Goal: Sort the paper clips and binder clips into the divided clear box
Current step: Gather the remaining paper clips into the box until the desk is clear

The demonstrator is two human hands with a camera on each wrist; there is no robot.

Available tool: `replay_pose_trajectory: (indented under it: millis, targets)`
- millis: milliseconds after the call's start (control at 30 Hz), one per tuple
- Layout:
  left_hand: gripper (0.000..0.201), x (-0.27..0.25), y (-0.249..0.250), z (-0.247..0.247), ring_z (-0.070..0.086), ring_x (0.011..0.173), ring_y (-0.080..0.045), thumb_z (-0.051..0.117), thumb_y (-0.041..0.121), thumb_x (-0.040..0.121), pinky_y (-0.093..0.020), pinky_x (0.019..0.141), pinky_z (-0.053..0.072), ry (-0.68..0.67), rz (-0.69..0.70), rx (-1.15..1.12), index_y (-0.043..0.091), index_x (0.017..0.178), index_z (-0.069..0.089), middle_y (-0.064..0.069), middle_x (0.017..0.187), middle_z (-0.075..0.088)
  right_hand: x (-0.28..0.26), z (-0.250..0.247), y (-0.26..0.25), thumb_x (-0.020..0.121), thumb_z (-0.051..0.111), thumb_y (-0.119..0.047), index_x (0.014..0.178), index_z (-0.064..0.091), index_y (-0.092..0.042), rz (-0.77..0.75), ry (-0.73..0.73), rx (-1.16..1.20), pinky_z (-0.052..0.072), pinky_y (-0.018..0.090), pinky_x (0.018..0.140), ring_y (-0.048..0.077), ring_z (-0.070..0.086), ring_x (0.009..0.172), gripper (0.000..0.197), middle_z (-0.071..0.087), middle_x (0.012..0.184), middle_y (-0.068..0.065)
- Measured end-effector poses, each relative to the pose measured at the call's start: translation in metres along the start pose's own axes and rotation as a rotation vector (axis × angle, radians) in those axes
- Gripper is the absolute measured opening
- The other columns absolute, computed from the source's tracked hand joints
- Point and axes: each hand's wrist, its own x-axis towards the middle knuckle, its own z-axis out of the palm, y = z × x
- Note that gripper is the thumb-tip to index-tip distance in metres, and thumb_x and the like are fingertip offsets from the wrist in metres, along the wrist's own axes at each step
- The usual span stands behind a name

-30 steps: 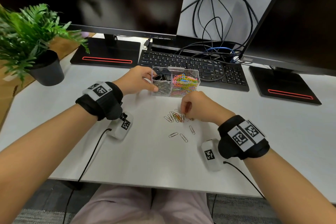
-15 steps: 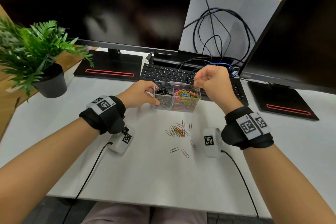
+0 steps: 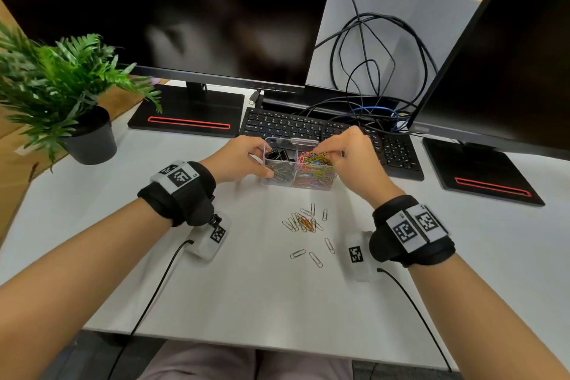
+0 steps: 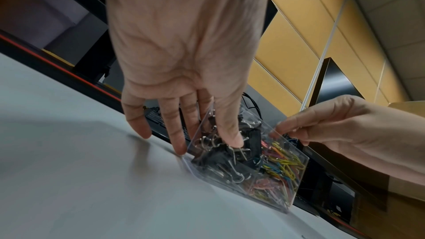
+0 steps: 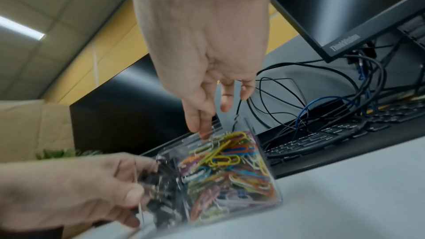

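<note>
The divided clear box [image 3: 290, 139] stands in front of the keyboard. My left hand [image 3: 262, 162] grips its left side, thumb on the near wall [image 4: 296, 197] and fingers round the far side. Black binder clips [image 3: 279, 154] fill the back left compartment, silver clips [image 3: 280, 173] the front left, and coloured paper clips [image 3: 314, 163] the right side. My right hand [image 3: 328, 153] hovers over the coloured clips [image 5: 225, 161], thumb and forefinger pinched together [image 5: 202, 130] at the rim; a clip between them is hidden. Several loose paper clips [image 3: 303, 220] lie on the table nearer me.
A black keyboard [image 3: 308, 126] and tangled cables [image 3: 370, 71] lie right behind the box. Monitor stands [image 3: 185, 117] [image 3: 481, 173] sit at the back left and right. A potted plant [image 3: 61, 95] is at the far left. The table's front edge [image 3: 246, 345] is close to my lap.
My right hand left the loose pile with fingers pinched, rose over the box and has now come down onto the coloured compartment. The left hand has kept its hold on the box.
</note>
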Motion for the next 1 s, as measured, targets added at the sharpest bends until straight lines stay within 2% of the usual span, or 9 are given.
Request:
replay_pose_trajectory:
  millis: [100,200,300,367,467,567,667,833,1000]
  targets:
    - [0.032,0.000,0.000,0.000,0.067,0.094,-0.024,0.082,0.019,0.073,-0.029,0.079,0.049,0.000,0.006,0.004,0.017,0.097,0.061,-0.006,0.110,0.065,-0.008,0.000,-0.003,0.087,0.041,0.006,0.111,0.071,-0.027,0.001,-0.090,-0.161,0.043,0.038,0.086,0.026,0.046,0.088,0.051,0.044,0.090,0.004]
    - [0.036,0.000,0.000,0.000,0.066,0.095,-0.022,0.081,0.019,0.073,-0.028,0.080,0.049,0.005,0.002,0.016,0.014,0.102,0.062,-0.006,0.110,0.065,-0.013,-0.005,-0.001,0.087,0.041,0.005,0.113,0.069,-0.030,0.020,-0.066,-0.140,0.046,0.041,0.086,0.031,0.047,0.093,0.052,0.043,0.094,0.005]
    - [0.036,0.000,0.001,0.001,0.067,0.094,-0.024,0.081,0.018,0.073,-0.026,0.078,0.049,-0.006,0.002,0.004,0.015,0.103,0.061,-0.007,0.111,0.065,-0.020,-0.013,-0.002,0.086,0.051,0.003,0.106,0.072,-0.021,0.013,0.005,-0.013,0.045,0.032,0.083,0.020,0.050,0.089,0.038,0.050,0.090,-0.007]
    - [0.033,-0.001,0.001,0.001,0.067,0.093,-0.024,0.081,0.017,0.073,-0.022,0.074,0.049,-0.008,0.006,0.000,0.016,0.099,0.061,-0.009,0.111,0.065,-0.028,-0.019,-0.008,0.083,0.061,-0.002,0.089,0.074,-0.018,-0.024,-0.044,0.006,0.041,0.025,0.079,0.010,0.051,0.075,0.021,0.054,0.079,-0.019]
    - [0.035,-0.001,0.002,0.001,0.066,0.094,-0.023,0.081,0.016,0.073,-0.020,0.072,0.046,-0.009,0.000,-0.002,0.015,0.101,0.060,-0.009,0.112,0.064,-0.041,-0.023,-0.012,0.075,0.077,-0.013,0.068,0.067,-0.016,0.010,-0.346,-0.047,0.043,0.026,0.060,0.011,0.057,0.064,0.012,0.063,0.070,-0.007]
    - [0.038,-0.002,0.002,0.001,0.065,0.094,-0.021,0.081,0.017,0.073,-0.021,0.075,0.045,-0.010,-0.006,0.005,0.015,0.105,0.060,-0.008,0.115,0.063,-0.055,-0.018,-0.013,0.069,0.083,-0.028,0.065,0.061,-0.014,0.136,-0.686,-0.244,0.040,0.023,0.051,0.016,0.054,0.060,0.026,0.058,0.064,-0.005]
    - [0.038,-0.003,0.003,0.000,0.064,0.096,-0.021,0.081,0.017,0.074,-0.025,0.080,0.044,-0.008,-0.012,0.006,0.015,0.106,0.060,-0.007,0.114,0.063,-0.068,-0.010,-0.015,0.062,0.084,-0.044,0.060,0.049,-0.012,0.251,-0.872,-0.354,0.033,0.022,0.049,0.015,0.044,0.051,0.048,0.050,0.057,-0.002]
    - [0.026,-0.005,0.005,0.000,0.062,0.103,-0.021,0.081,0.017,0.074,-0.029,0.082,0.044,0.002,0.010,0.021,0.025,0.080,0.056,-0.007,0.109,0.066,-0.070,0.005,-0.013,0.070,0.080,-0.042,0.062,0.045,-0.014,0.219,-0.803,-0.342,0.034,0.023,0.048,0.015,0.045,0.051,0.046,0.051,0.061,0.000]
    - [0.026,-0.005,0.006,0.000,0.061,0.105,-0.021,0.080,0.017,0.074,-0.030,0.085,0.044,0.006,-0.001,0.010,0.024,0.084,0.057,-0.007,0.112,0.066,-0.055,0.007,-0.001,0.079,0.075,-0.025,0.063,0.059,-0.012,0.157,-0.656,-0.247,0.037,0.022,0.050,0.019,0.054,0.060,0.026,0.058,0.066,0.002]
